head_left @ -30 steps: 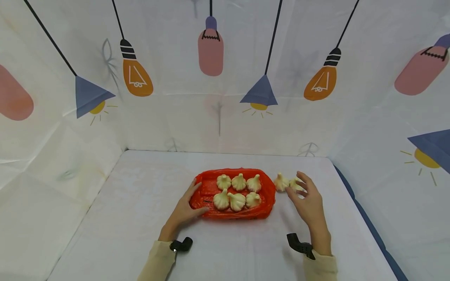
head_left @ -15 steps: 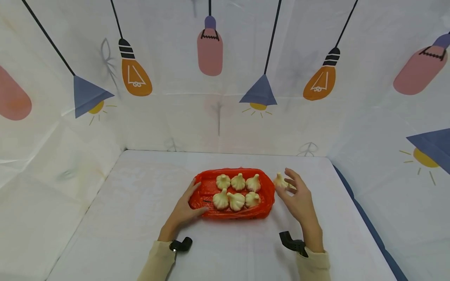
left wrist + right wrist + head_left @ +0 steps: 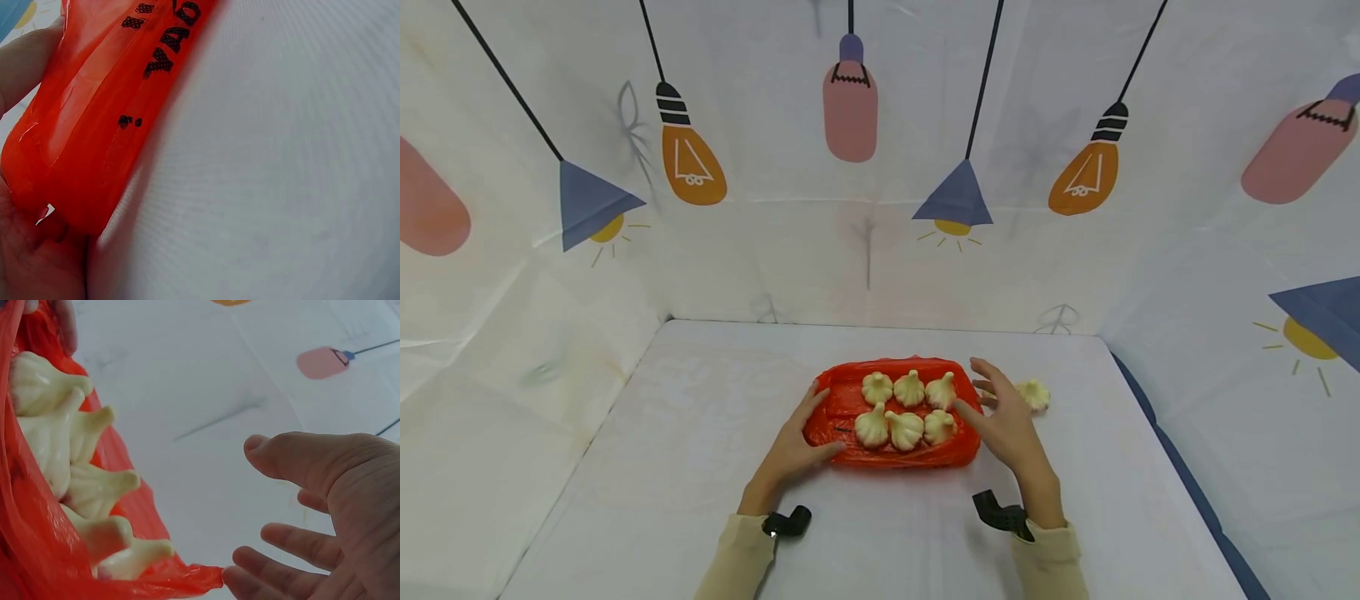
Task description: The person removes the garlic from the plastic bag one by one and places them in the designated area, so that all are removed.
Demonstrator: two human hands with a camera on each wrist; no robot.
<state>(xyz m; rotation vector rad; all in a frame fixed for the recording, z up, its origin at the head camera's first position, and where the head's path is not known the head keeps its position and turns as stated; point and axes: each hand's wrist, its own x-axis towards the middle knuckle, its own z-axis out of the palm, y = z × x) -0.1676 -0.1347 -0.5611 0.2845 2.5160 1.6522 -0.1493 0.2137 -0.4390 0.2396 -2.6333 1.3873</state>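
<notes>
A red plastic bag (image 3: 842, 417), spread open like a shallow tray, holds several white garlic bulbs (image 3: 872, 427) in two rows. My left hand (image 3: 796, 446) grips its left end, fingers along the far side and thumb at the near side. In the left wrist view, black print marks the side of the bag (image 3: 94, 144). At the right end is my right hand (image 3: 1006, 421), fingers spread and bent; the right wrist view has a fingertip at the bag's edge and nothing between the fingers. One garlic bulb (image 3: 1034, 396) lies just beyond this hand; another is mostly hidden behind it.
A white tabletop (image 3: 685, 400) lies under everything. White sheeting (image 3: 775, 250) printed with hanging lamps encloses the back and sides. Dark blue cloth (image 3: 1183, 467) runs along the table's right edge. Black wrist mounts (image 3: 1000, 512) sit near both sleeves.
My right hand has moved left, from over the two loose garlic bulbs to the bag's right end, uncovering the outer bulb. My left hand stays in place on the bag.
</notes>
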